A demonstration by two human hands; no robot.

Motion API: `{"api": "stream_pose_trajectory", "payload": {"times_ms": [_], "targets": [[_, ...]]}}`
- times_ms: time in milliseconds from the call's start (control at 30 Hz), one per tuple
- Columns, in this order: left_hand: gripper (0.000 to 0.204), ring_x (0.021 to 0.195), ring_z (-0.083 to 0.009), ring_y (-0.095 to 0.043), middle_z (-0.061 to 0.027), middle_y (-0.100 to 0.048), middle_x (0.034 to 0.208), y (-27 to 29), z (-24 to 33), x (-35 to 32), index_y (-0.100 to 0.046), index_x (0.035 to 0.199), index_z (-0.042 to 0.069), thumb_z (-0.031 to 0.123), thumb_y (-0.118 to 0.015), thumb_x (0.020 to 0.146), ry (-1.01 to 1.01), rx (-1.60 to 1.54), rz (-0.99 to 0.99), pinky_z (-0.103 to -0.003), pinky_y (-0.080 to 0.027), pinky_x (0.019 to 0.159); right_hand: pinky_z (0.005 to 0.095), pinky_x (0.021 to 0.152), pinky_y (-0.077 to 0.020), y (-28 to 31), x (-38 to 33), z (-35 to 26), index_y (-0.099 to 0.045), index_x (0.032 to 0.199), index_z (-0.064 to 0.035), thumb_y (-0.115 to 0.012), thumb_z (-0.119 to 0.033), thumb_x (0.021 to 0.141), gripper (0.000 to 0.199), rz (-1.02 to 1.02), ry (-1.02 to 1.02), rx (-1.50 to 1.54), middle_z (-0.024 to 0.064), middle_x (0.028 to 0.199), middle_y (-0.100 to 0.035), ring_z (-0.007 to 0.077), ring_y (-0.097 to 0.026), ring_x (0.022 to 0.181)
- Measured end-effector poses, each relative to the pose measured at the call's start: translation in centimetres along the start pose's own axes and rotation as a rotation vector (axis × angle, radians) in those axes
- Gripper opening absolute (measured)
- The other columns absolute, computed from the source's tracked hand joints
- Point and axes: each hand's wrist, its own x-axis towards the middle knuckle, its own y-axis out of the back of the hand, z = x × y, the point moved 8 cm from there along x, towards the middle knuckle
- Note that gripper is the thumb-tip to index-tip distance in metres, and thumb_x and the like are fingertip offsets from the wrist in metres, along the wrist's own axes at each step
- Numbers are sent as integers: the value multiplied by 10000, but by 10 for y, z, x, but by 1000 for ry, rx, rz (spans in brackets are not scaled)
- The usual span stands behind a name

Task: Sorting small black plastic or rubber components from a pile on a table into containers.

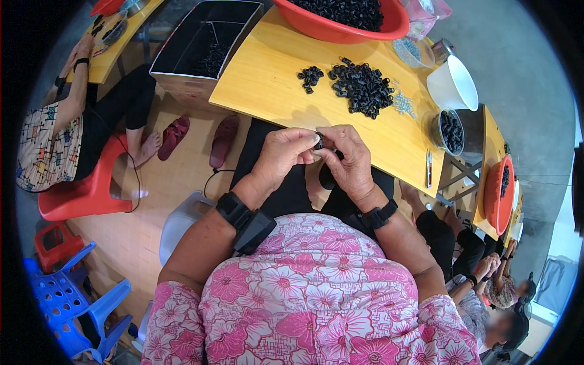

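Observation:
Close to the table's near edge, my left hand (281, 153) and my right hand (349, 159) meet fingertip to fingertip. Between them they pinch a small black plastic clip (319, 141), partly covered by the fingers. Beyond my hands a large heap of similar black clips (363, 89) lies on the yellow table (261, 79). A smaller cluster of clips (311, 78) sits to its left. At the heap's right edge lie small silvery pins or screws (403, 103), too small to tell which.
A red basin (340, 33) of black parts stands at the far edge. On the right are a white bowl (453, 84), a clear tub (447, 132) of black parts and small snips (429, 169). A black-lined box (204, 39) stands left of the table. Other people sit on both sides.

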Motion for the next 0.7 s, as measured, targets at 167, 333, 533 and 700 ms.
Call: {"api": "stream_pose_trajectory", "payload": {"times_ms": [167, 333, 533, 700], "targets": [[221, 713, -81, -585, -17, -642, 861, -1, -11, 4, -658, 1062, -7, 168, -597, 942, 21, -99, -91, -203, -494, 660, 353, 749, -515, 0, 1, 3, -613, 1129, -56, -717, -79, 780, 365, -10, -3, 34, 135, 963, -602, 296, -619, 885], [236, 769, -72, -592, -21, -643, 931, 0, -9, 1, -640, 1104, -13, 157, -593, 948, 28, -5, -116, -222, -518, 724, 349, 750, -506, -2, 2, -1, -586, 1155, -51, -706, -58, 787, 387, -54, 29, 47, 146, 973, -587, 301, -612, 874], [214, 782, -68, -589, -10, -639, 929, -3, -8, 2, -642, 1085, 0, 156, -588, 948, 4, 49, -154, -221, -512, 730, 342, 742, -493, -5, 0, 3, -576, 1152, -45, -702, -51, 788, 385, -63, 34, 107, 134, 948, -564, 299, -593, 862], [176, 782, -69, -586, 4, -633, 907, -4, -12, 3, -646, 1024, 18, 164, -583, 948, 0, 69, -190, -213, -495, 711, 341, 748, -494, -6, -1, 4, -566, 1149, -44, -700, -41, 787, 386, -76, 57, 112, 135, 959, -566, 303, -590, 872]]}}
